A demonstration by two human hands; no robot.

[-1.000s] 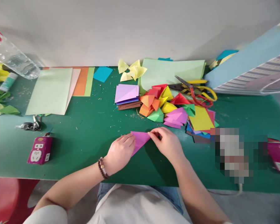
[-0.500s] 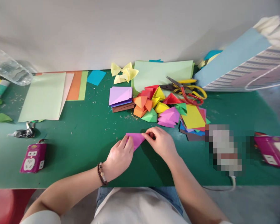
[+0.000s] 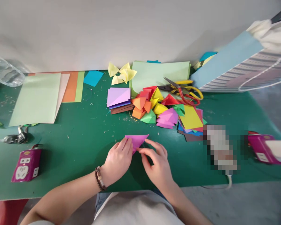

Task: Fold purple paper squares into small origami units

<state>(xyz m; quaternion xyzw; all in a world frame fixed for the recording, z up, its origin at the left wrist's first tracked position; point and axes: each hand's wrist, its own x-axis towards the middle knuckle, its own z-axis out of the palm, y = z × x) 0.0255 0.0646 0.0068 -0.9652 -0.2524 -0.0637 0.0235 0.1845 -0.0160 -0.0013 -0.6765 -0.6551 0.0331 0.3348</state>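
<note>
Head view:
- Magenta paper triangle is held over the near part of the green work table, point downward. Contact with the table cannot be told.
- Left hand and right hand are close together but apart from each other. Triangle appears gripped at its left edge by the left hand; thumb is hidden. Its lower tip is reached by the right hand's fingertips; whether it is pinched there cannot be told.
- Handling, judged: triangle is very light, thin and soft. It should bend and crease easily, and its layers may slide. Best hold: along the folded edge, with the corners kept aligned. Hard squeezing could mark it.
- Surface: paper looks matte, with crisp straight edges. Table is smooth and scattered with small paper scraps.
- Nearest beyond the hands: a heap of folded colored paper pieces is set just behind the triangle. A stack of purple paper squares lies to its left.
- Further right, red-and-yellow-handled scissors rest on a pale green paper sheet.
- A beaded bracelet is worn on the left wrist.
</note>
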